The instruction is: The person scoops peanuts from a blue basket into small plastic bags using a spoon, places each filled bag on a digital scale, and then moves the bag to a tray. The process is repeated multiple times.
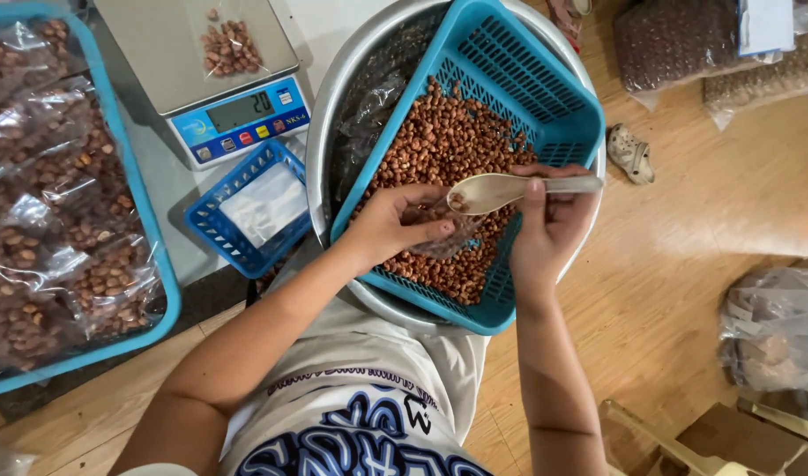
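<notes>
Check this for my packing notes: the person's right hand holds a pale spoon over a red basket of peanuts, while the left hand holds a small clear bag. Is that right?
Not quite: the basket is blue, not red, as the head view shows. The rest holds: the right hand holds the pale spoon over the peanuts, and the left hand holds a small clear bag.

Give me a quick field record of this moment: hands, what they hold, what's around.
left hand: holds a small clear plastic bag open over the nuts
right hand: grips a pale plastic spoon, bowl at the bag's mouth
blue slotted plastic basket: holds brown peanuts, sits in a round metal basin
digital scale: a few nuts on its pan
large blue tray: filled bags of nuts
</notes>
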